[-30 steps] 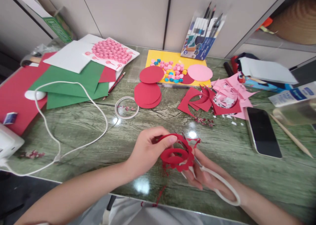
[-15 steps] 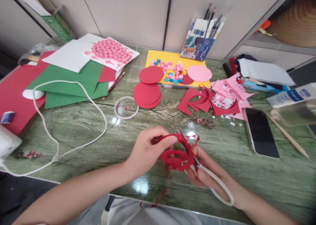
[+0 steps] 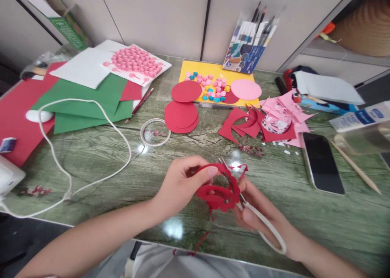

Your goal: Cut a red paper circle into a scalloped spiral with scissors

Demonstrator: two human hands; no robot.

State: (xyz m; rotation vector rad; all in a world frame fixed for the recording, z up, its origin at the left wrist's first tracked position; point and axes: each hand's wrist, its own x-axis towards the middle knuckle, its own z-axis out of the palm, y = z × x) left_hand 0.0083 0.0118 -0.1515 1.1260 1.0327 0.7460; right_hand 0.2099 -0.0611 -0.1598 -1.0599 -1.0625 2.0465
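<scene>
Between my thumb and fingers, my left hand [image 3: 185, 180] pinches a red paper spiral [image 3: 217, 192] with a scalloped outer edge, held above the table. My right hand [image 3: 256, 207] is closed around the white-handled scissors [image 3: 264, 226]. Their metal blades pass by the right side of the spiral, and the tips show above its top edge. A thin red paper offcut [image 3: 243, 170] curls beside the blades. Several red paper discs [image 3: 182, 116] lie stacked beyond my left hand. Red scrap strips [image 3: 201, 240] sit at the table's front edge.
A roll of tape [image 3: 155, 132] lies left of the discs. Red paper scraps [image 3: 230, 125] and pink scraps [image 3: 297, 111] are at the right, near a phone [image 3: 323, 162]. A white cable [image 3: 122, 174] loops at the left beside green paper [image 3: 85, 95]. Yellow paper [image 3: 186, 72] bears small coloured pieces.
The red spiral has turned slightly in my left hand, and its lower edge has shifted a little. My right hand and the scissors have barely moved.
</scene>
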